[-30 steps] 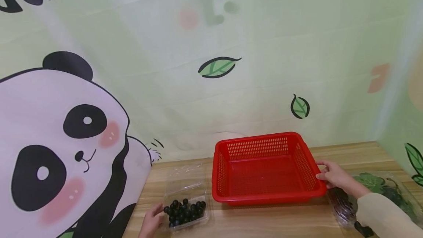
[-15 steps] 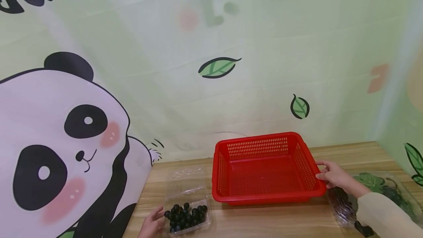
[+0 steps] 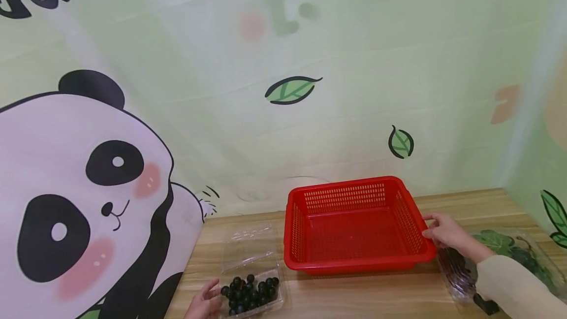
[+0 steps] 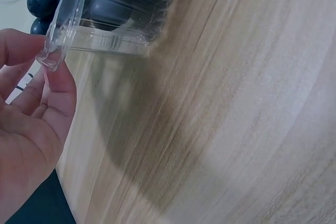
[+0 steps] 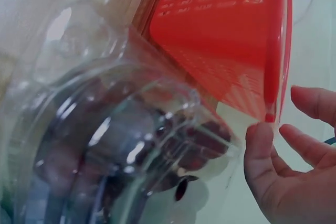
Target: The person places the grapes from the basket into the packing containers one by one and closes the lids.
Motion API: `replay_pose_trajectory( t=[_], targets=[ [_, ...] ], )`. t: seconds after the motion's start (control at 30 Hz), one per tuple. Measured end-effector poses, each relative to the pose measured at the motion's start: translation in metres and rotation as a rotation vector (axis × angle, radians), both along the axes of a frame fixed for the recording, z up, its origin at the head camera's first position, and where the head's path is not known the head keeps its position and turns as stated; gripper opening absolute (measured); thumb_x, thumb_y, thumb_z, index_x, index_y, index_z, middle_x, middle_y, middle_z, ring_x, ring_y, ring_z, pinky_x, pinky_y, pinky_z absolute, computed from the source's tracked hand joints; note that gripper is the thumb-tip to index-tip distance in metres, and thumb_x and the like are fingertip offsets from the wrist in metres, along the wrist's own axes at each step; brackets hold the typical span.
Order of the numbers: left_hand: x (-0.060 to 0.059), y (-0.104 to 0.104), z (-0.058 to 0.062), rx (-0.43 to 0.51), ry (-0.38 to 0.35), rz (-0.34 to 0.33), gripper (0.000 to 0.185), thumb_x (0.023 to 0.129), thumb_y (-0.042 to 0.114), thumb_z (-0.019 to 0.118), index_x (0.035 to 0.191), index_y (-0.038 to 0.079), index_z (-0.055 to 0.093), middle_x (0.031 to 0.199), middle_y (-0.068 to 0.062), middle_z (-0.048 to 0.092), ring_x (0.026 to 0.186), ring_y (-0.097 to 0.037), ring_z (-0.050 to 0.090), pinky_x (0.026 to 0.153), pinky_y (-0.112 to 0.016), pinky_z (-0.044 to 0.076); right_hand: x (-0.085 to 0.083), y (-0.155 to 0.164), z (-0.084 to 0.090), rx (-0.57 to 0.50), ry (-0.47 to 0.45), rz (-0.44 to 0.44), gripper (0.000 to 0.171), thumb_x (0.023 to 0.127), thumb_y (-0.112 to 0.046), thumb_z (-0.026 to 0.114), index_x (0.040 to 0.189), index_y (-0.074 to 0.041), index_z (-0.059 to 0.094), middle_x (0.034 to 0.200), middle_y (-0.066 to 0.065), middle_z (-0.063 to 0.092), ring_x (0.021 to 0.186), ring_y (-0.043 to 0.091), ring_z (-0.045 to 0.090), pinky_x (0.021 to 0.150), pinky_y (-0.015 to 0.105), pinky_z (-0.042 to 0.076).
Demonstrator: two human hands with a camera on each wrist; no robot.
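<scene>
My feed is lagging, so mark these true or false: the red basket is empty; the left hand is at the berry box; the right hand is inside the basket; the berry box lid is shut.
1. The red basket is empty. True.
2. The left hand is at the berry box. True: the left wrist view shows its fingers at the clear rim.
3. The right hand is inside the basket. False: it rests at the outer right rim.
4. The berry box lid is shut. False: the lid lies open behind the dark berries.

head: above, faces forward-down over worktop (image 3: 354, 299) | left wrist: close on clear berry box (image 4: 113, 30) | right wrist: close on red basket (image 5: 231, 40), shared with head
</scene>
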State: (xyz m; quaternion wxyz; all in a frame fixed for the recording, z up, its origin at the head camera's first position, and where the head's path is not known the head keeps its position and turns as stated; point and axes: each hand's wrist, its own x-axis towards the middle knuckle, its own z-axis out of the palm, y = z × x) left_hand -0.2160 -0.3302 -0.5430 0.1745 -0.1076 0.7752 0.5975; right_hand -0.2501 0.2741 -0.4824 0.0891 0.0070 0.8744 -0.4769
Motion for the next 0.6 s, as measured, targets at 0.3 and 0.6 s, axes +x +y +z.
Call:
replay_pose_trajectory(
  t=[0.3, 0.6],
  targets=[
    [0.004, -0.003, 0.000, 0.036, -0.021, -0.057, 0.069, 0.078, -0.005, 0.049, 0.134, -0.011, 0.009, 0.119, -0.033, 0.042, 0.078, -0.017, 0.057, 0.069, -0.035, 0.051, -0.001, -0.013, 0.010, 0.095, 0.170, -0.021, 0.041, 0.083, -0.006, 0.053, 0.118, 0.014, 0.044, 0.103, 0.032, 0.051, 0.083, 0.030, 0.054, 0.062, 0.034, 0.049],
    [0.007, -0.004, -0.002, 0.011, 0.005, -0.071, 0.070, 0.078, -0.001, 0.050, 0.133, -0.012, 0.009, 0.123, -0.038, 0.037, 0.087, -0.019, 0.057, 0.075, -0.038, 0.049, 0.003, -0.038, 0.020, 0.146, 0.304, -0.012, 0.033, 0.080, -0.005, 0.058, 0.110, 0.010, 0.053, 0.101, 0.027, 0.057, 0.086, 0.031, 0.054, 0.072, 0.042, 0.049]
  ],
)
